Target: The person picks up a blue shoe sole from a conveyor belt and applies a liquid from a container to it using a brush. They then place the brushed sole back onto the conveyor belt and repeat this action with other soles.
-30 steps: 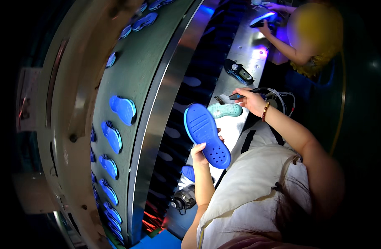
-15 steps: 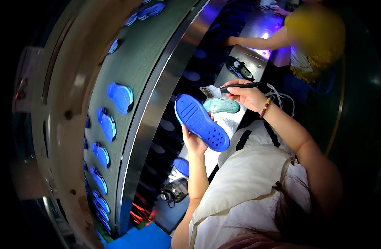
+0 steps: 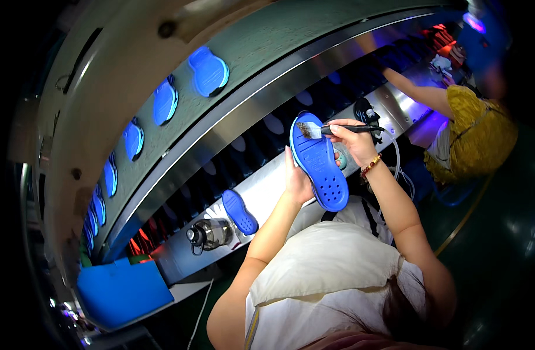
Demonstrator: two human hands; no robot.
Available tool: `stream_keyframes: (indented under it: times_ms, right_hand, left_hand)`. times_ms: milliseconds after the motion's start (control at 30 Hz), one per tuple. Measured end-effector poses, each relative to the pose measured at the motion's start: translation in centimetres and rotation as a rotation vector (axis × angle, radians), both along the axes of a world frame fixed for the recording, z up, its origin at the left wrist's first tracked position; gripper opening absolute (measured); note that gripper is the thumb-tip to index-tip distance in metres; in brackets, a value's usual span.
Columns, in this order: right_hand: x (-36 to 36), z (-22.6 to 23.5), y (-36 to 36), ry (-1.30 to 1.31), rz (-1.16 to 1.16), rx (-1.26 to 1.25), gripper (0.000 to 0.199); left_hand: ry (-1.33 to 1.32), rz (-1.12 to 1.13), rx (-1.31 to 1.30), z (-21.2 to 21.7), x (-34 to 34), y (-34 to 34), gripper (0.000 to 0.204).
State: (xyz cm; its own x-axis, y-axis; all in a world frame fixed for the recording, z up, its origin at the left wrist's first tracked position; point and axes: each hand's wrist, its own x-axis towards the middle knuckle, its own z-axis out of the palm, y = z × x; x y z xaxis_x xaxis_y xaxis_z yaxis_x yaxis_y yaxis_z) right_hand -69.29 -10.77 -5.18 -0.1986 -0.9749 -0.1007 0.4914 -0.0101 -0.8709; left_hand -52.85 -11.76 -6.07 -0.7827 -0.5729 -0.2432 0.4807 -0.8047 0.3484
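The brush (image 3: 316, 130) has moved from beyond the blue sole (image 3: 319, 158) to over its upper end.
The right hand (image 3: 353, 141), pinching the brush, is nearer that end; the left hand (image 3: 298, 178) grips the blue sole from its left side and behind. It lies between them, long axis slanting upper left to lower right. Bristle contact is hard to tell; the green sole (image 3: 341, 161) behind is mostly covered.

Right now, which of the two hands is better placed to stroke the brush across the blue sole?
The right hand, I'd judge: it already grips the brush, whose head is over the blue sole, while the left hand is occupied supporting that sole.
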Motion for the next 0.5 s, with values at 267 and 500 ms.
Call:
stream_keyframes:
  times_ms: [267, 500]
  right_hand:
    - [4.2, 1.8, 0.2, 0.725, -0.108, -0.192, 0.014]
    - [2.7, 3.9, 4.8, 0.953, 0.472, -0.318, 0.016]
  left_hand:
    - [-0.188, 0.329, 0.011, -1.7, -1.0, 0.0, 0.067]
    - [-0.247, 0.253, -0.129, -0.8, 3.1, -2.7, 0.077]
